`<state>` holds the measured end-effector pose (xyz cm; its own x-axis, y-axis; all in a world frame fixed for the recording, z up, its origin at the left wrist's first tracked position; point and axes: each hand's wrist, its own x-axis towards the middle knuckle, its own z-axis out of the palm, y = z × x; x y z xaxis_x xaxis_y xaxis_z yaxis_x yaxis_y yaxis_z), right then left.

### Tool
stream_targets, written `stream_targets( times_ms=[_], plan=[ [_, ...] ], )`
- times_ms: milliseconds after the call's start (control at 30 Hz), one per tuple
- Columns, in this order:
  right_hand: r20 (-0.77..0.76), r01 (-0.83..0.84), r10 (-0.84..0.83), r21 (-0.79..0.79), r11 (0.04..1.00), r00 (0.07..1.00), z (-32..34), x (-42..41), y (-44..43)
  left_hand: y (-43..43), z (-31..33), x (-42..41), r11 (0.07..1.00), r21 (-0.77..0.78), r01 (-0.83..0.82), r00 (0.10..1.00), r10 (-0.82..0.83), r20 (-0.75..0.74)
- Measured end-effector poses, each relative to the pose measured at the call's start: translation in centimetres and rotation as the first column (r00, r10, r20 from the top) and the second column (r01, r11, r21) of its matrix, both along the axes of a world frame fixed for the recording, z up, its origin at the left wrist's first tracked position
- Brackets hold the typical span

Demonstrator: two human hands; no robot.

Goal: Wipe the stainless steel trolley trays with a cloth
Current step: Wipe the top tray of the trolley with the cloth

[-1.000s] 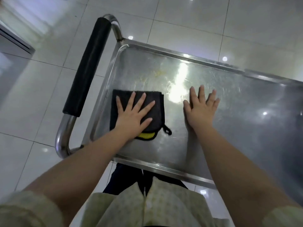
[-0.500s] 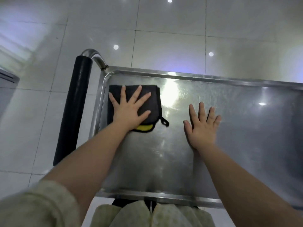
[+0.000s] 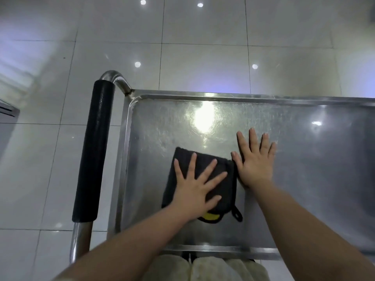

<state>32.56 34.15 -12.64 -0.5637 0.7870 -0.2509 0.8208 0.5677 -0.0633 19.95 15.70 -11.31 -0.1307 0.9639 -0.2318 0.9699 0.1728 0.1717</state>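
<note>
The stainless steel trolley tray (image 3: 304, 199) fills the lower right of the head view, with a raised rim all round. A folded black cloth (image 3: 227, 179) with a yellow patch and a small hanging loop lies flat on the tray's left part. My left hand (image 3: 196, 189) presses on the cloth with fingers spread and straight. My right hand (image 3: 253, 161) rests flat on the bare steel just right of the cloth, its thumb touching the cloth's edge.
The trolley's push handle (image 3: 93, 151), padded in black foam on a steel tube, runs along the tray's left side. Glossy white floor tiles (image 3: 203, 47) lie beyond and left of the trolley. A grey fixture edge (image 3: 8, 112) shows at far left.
My left hand has slid the cloth from the tray's far left corner toward me and to the right, up beside my right hand. My right hand has stayed flat on the steel.
</note>
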Motion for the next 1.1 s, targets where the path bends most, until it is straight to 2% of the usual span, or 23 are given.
stream_targets(
  times_ms=[167,333,467,633,767,900,1033,1100],
  plan=[
    [0.006,-0.012,0.012,-0.007,1.0,1.0,0.1,-0.1,0.3,3.8,-0.1,-2.0,1.0,0.008,0.003,1.0,-0.003,-0.026],
    [-0.015,-0.003,0.003,-0.015,1.0,1.0,-0.2,-0.1,0.3,12.4,0.1,-6.8,0.973,-0.039,-0.227,0.973,0.224,-0.062],
    [-0.039,-0.005,0.004,-0.01,1.0,0.999,-0.6,0.0,0.6,16.1,0.3,-8.0,0.969,-0.074,-0.235,0.97,0.228,-0.083],
    [-0.037,-0.017,0.016,-0.035,0.999,0.999,-0.5,0.2,0.8,10.7,0.0,-3.9,0.96,-0.023,-0.278,0.959,0.276,-0.064],
    [-0.091,-0.003,-0.003,-0.075,0.997,0.996,-0.5,0.3,1.2,1.4,-0.3,3.4,0.991,0.02,-0.134,0.991,0.134,-0.004],
    [-0.089,-0.008,0.004,-0.044,0.999,0.996,-0.3,0.1,0.8,-5.3,-0.6,9.7,0.999,-0.036,-0.029,0.998,0.031,0.05],
    [-0.125,-0.01,0.006,-0.035,0.999,0.992,-0.2,0.0,0.8,-3.8,-0.7,7.9,0.999,-0.001,0.044,0.998,-0.044,0.049],
    [-0.217,0.006,-0.019,-0.06,0.998,0.976,-0.1,0.2,1.2,-0.6,-0.5,4.5,1.0,0.019,0.015,1.0,-0.015,0.02]
  ],
)
